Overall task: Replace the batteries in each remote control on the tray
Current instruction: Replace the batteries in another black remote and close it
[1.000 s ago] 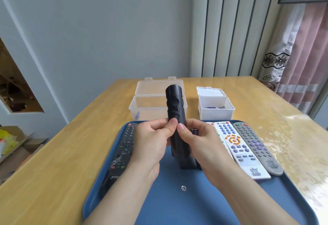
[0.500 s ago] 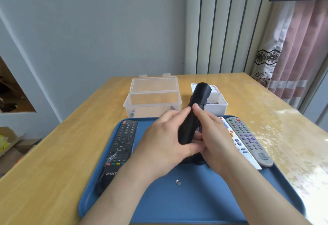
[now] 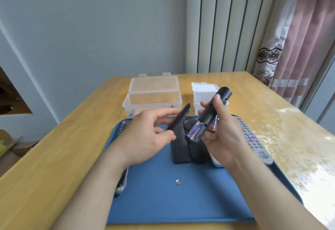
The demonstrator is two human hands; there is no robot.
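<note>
Starting with the wooden table (image 3: 54,157), the blue tray (image 3: 181,202) lies at its 6 o'clock edge. A clear box (image 3: 154,99) and a white box (image 3: 200,91) stand just beyond the tray at 12 and 1 o'clock. A grey remote (image 3: 253,142) lies along the tray's 3 o'clock side, and two dark remotes (image 3: 181,151) lie flat near its middle, under the hands.

Half a second ago both hands were wrapped round the black remote (image 3: 215,106) with its back closed. Now the cover (image 3: 178,120) is off — the left hand (image 3: 145,139) pinches its lower end between thumb and curled fingers, though blur hides the exact contact. The right hand (image 3: 223,139) grips the black remote round its middle, in the air above the tray's far half.

Its long axis runs from 7 to 1 o'clock, with the head end raised toward 1 o'clock in front of the white box. The open bay faces up and toward 9 o'clock, showing purple batteries (image 3: 194,130) at the lower end. I judge the opening step is done — the old batteries look ready to come out.
</note>
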